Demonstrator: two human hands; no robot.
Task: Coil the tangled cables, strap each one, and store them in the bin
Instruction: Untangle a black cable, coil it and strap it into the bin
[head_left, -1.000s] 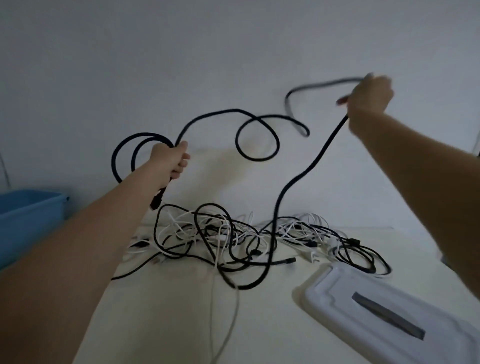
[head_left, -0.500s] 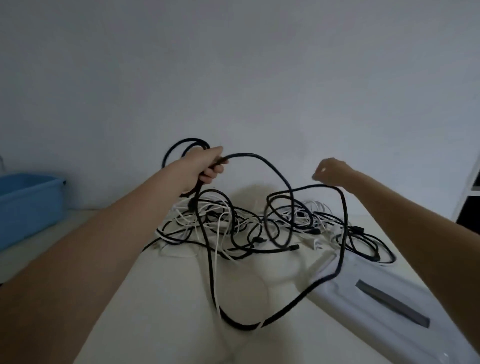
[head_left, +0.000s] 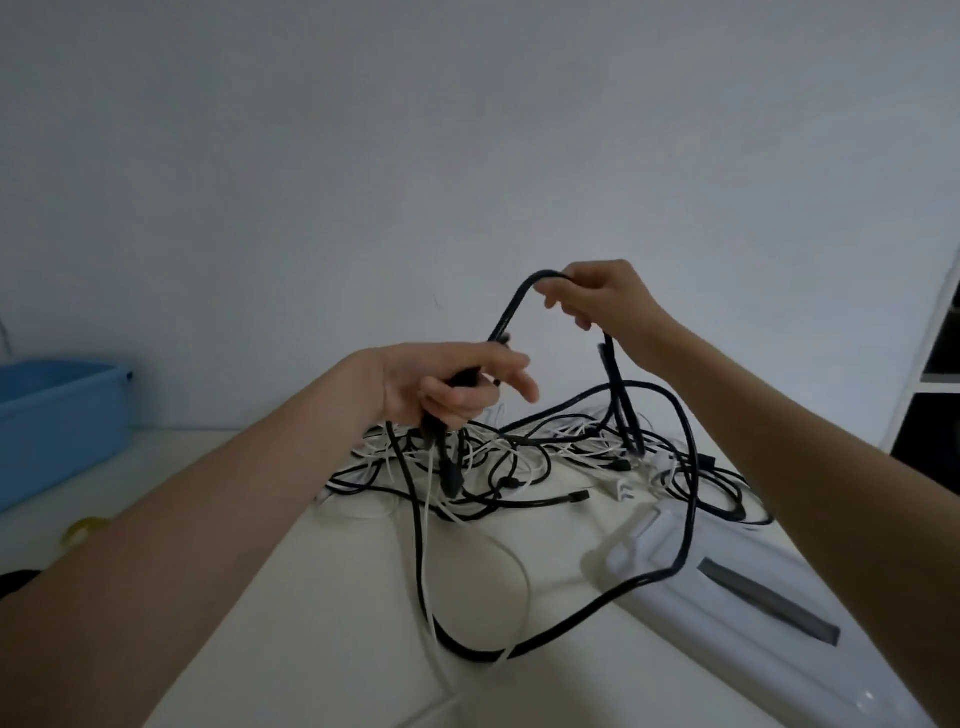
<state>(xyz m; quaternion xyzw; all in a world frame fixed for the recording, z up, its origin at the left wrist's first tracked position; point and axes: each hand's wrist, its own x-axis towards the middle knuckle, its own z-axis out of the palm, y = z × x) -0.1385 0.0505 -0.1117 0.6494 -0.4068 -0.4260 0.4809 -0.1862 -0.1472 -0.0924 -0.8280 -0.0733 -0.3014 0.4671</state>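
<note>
The left hand (head_left: 457, 387) grips gathered loops of a thick black cable (head_left: 685, 499), forefinger extended. Above and to its right, the right hand (head_left: 597, 296) pinches the same cable at an arch. Below both hands lies the tangle of black and white cables (head_left: 519, 462); the blue bin (head_left: 57, 415) sits far left of the left hand

black cable (head_left: 687, 499), blue bin (head_left: 57, 426), white lid (head_left: 769, 654)
</note>
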